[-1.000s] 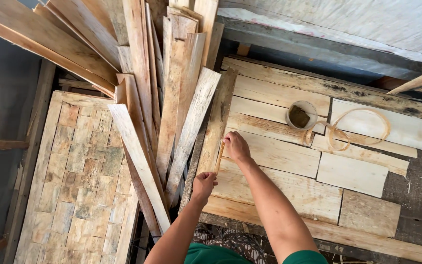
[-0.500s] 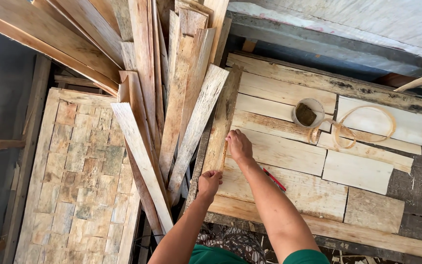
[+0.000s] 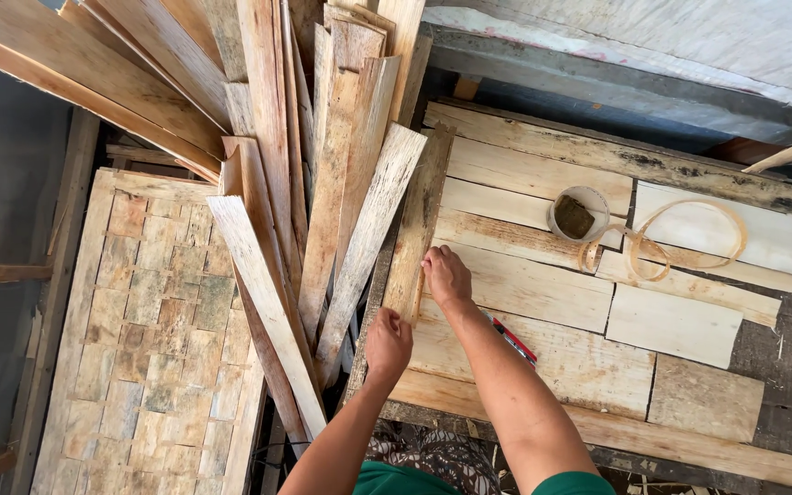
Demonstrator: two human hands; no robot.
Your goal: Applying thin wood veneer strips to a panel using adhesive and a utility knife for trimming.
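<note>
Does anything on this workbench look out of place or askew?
Mildly. The plank under both hands lies slanted across the bench's left edge, out of line with its boards. A red pen lies loose beside the right arm. No spill or fresh damage shows.

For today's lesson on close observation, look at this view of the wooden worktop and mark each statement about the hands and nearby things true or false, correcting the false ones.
1. Both hands rest on one narrow wooden strip at the worktop's left edge. True: the left hand is nearer the person, the right hand farther up.
2. The small round cup lies tipped on its side. False: it stands upright.
3. A red and black pen lies beside the right forearm. True.
4. The woven panel lies on the right of the worktop. False: it is on the left.
5. The loop of thin strip hangs from the left hand. False: it lies beside the cup.
</note>
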